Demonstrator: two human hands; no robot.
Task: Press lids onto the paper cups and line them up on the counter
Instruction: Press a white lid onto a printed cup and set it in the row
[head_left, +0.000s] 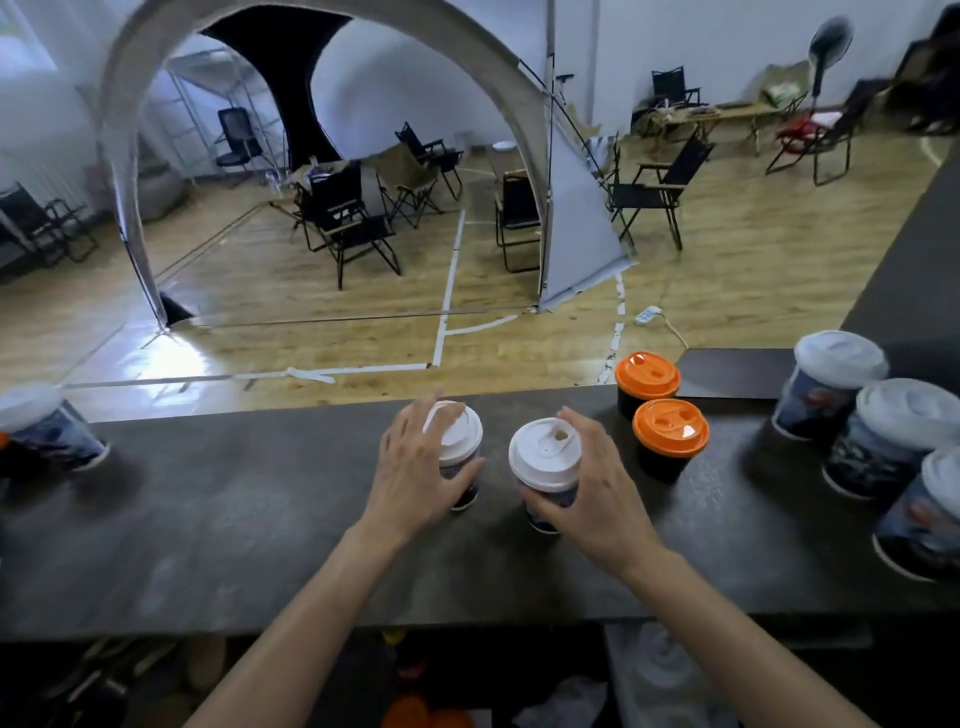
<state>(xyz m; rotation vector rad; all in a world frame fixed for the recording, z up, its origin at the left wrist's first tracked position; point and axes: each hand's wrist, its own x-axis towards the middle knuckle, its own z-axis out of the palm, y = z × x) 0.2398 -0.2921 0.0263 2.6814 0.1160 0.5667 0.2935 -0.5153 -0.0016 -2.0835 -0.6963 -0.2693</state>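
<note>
I stand at the near edge of the dark counter (234, 519) and both my arms reach forward over it. My left hand (410, 467) grips the left cup (462, 465): the fingers curl over the left side of its white lid (457, 431) and the thumb lies on the near side of the cup wall. My right hand (597, 488) grips the right cup (556, 498) in the same way from the other side, with the thumb low on the paper wall and the fingers curled round the right rim of its lid (543, 454), which has a small open drinking hole. The two hands are apart, one on each cup, and the two cups stand upright, close beside each other but not touching, in the middle of the counter, nearer to its far edge. To the right of them, at the far edge, stand the far orange-lidded cup (647, 375) and, just in front of it, the near orange-lidded cup (670, 431). Toward the right end three white-lidded cups (904, 410) stand close together. At the left end one more lidded cup (47, 431) is seen, partly cut by the frame. Behind the counter there is a wooden floor (753, 260) with folding chairs (358, 228) and a grey arch tent (467, 47)
</note>
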